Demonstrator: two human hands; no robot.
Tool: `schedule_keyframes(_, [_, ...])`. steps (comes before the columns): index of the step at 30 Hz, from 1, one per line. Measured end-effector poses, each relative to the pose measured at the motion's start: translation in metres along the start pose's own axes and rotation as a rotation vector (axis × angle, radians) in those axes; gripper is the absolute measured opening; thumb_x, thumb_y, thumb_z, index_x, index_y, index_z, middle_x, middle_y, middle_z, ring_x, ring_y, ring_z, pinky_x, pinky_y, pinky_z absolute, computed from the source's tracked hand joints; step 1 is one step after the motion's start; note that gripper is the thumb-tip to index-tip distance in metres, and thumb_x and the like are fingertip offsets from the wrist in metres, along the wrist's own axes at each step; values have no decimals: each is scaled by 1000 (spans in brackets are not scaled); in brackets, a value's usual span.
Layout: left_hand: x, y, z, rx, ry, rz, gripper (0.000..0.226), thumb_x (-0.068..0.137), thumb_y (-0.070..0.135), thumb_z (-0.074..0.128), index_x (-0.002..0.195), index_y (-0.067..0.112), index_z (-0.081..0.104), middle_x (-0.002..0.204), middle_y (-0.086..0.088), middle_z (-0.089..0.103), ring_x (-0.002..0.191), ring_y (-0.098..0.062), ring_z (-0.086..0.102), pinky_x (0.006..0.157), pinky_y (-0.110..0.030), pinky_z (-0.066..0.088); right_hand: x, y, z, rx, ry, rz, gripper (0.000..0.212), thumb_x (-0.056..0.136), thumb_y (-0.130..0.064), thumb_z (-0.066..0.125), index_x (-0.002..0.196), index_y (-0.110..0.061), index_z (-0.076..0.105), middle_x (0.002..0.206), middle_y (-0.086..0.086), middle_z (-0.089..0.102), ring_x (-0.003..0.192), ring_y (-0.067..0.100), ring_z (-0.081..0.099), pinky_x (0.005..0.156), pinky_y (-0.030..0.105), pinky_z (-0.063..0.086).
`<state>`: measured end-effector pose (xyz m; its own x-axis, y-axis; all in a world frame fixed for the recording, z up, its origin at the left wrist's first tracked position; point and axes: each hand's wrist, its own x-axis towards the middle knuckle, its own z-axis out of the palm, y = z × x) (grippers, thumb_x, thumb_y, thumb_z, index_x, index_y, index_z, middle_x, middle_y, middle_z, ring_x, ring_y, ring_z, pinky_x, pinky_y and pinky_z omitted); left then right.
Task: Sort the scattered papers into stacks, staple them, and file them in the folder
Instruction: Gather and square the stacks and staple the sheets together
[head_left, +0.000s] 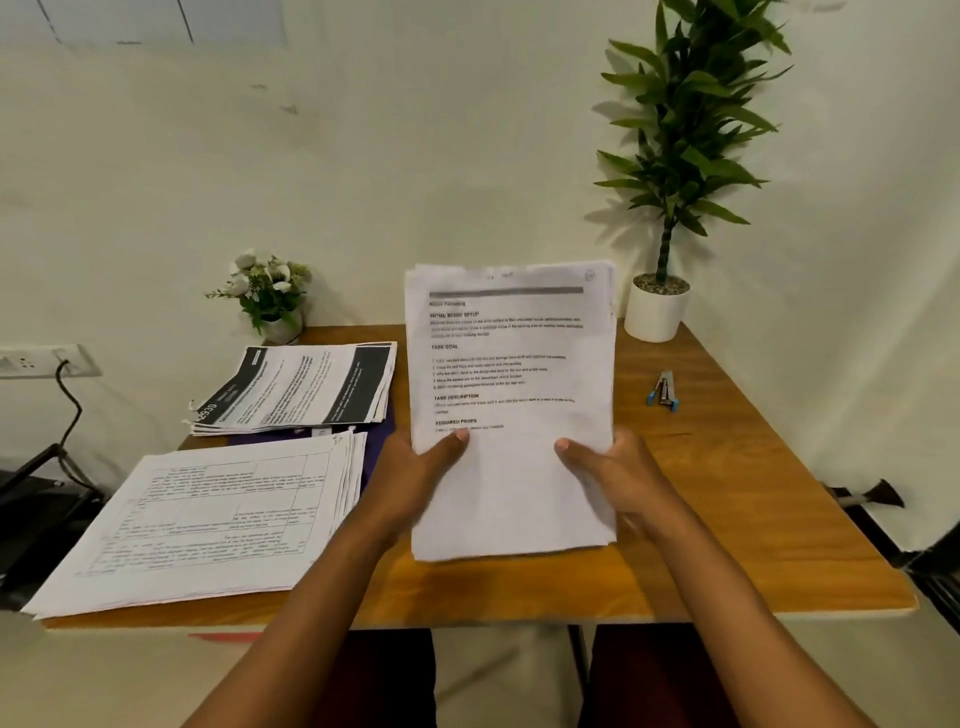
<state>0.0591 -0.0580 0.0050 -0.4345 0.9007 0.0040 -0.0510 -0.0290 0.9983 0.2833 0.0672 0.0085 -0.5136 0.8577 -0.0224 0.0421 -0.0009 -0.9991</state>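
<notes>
While both hands, left (415, 467) and right (613, 467), grip the paper stack (511, 395) upright over the worktop (753, 493), uneven edges risk sheets slipping or a skewed staple; stapler (664, 391) lies well apart.

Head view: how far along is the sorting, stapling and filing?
Done: two sorted stacks lie on the left of the table, the grid-printed stack and the black-banded stack, overlapping the purple folder. In hand: the left hand and right hand hold a third stack upright. Left: the stapler lies untouched at right; no staples are discernible, and nothing looks filed.
</notes>
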Motion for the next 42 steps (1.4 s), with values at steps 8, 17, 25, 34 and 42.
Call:
schedule_keyframes(8, [8, -52, 4, 119, 148, -171, 25, 95, 20, 71, 120, 18, 66, 110, -3, 77, 88, -16, 77, 68, -29, 62, 1, 46, -11, 19, -92, 183, 50, 81, -26, 84, 125, -24, 61, 112, -7, 76, 101, 18, 74, 85, 39, 61])
schedule_keyframes(17, [15, -69, 10, 247, 167, -106, 25, 96, 25, 69, 120, 18, 66, 111, 3, 74, 90, -15, 75, 74, -29, 63, 55, 58, 0, 246, 124, 21, 58, 76, -5, 81, 127, -12, 54, 107, 3, 77, 100, 23, 74, 74, 31, 62])
schedule_keyframes(25, [7, -65, 7, 52, 219, 41, 39, 96, 29, 68, 132, 26, 55, 118, 10, 72, 105, -17, 73, 80, -38, 63, 39, 59, -9, 222, -13, 93, 53, 67, -27, 90, 99, -3, 55, 107, 18, 75, 95, 41, 73, 76, 50, 63])
schedule_keyframes(34, [9, -67, 10, 255, 264, 98, 72, 100, 30, 58, 154, 50, 14, 133, 29, 47, 105, -10, 66, 68, -21, 60, 41, 69, -3, 154, -45, 34, 89, 52, -53, 96, 122, -11, 62, 116, 9, 75, 104, 34, 73, 89, 62, 56])
schedule_keyframes(42, [11, -74, 11, 315, 248, 72, 71, 101, 28, 59, 158, 42, 20, 143, 8, 54, 107, -18, 68, 72, -24, 62, 49, 71, -1, 209, 108, -101, 47, 80, -2, 78, 120, -15, 58, 110, 0, 76, 106, 22, 72, 77, 29, 61])
